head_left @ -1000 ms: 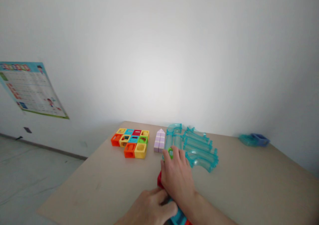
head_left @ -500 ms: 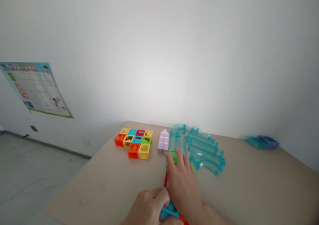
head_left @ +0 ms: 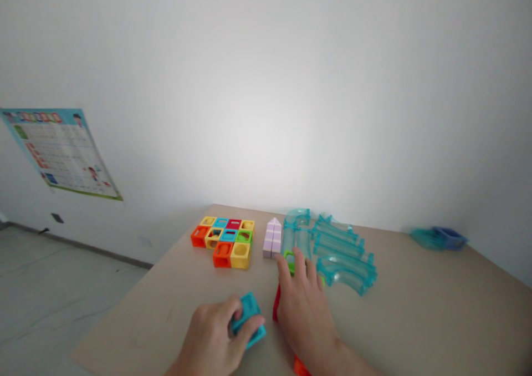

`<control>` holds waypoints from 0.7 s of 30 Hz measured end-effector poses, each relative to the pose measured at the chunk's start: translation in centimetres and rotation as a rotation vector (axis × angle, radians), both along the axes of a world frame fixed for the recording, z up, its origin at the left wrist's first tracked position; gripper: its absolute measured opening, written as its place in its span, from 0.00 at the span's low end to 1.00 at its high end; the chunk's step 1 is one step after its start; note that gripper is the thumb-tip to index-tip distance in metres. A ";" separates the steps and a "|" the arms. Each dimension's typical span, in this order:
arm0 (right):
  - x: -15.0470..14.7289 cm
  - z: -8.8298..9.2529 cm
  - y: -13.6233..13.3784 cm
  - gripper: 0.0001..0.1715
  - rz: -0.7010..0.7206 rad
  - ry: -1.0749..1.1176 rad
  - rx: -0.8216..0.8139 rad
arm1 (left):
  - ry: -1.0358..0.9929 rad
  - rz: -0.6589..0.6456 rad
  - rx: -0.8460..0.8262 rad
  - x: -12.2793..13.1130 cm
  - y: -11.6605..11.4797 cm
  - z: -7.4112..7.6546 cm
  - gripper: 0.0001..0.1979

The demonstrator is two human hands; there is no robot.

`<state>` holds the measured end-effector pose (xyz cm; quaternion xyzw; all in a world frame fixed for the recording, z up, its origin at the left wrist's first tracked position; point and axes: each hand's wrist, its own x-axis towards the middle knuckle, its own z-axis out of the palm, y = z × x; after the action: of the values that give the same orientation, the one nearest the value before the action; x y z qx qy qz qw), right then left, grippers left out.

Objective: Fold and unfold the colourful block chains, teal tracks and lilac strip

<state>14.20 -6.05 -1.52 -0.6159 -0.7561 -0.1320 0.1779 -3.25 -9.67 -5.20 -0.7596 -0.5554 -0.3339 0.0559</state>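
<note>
Far left on the bench [head_left: 415, 320] sits the cube cluster [head_left: 224, 240]; nearer, the left hand [head_left: 211, 337] has its grip pinching the teal block [head_left: 249, 318], tilted, just left of the red piece [head_left: 276, 309] with a small gap. The red piece runs near-to-far under the right hand [head_left: 305, 312], grip spread flat, fingertips at the green piece [head_left: 290, 265]. Half a second ago the teal block sat against the red piece between both hands; now it is off to the left.
</note>
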 end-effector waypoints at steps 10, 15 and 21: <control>0.0 0.0 0.2 0.35 0.001 -0.027 -0.014 | 0.077 0.589 -0.095 -7.5 4.5 2.0 0.12; 0.0 -0.2 0.2 0.35 0.011 -0.019 -0.006 | -0.062 0.406 -0.153 -8.4 5.8 0.9 0.12; 0.0 -0.2 0.2 0.36 0.003 -0.025 -0.001 | -0.105 0.387 -0.185 -9.4 6.3 0.0 0.19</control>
<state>14.16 -5.81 -1.73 -0.6133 -0.7591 -0.1392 0.1681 -12.64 -3.39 -5.20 -0.6223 -0.7212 -0.3036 0.0202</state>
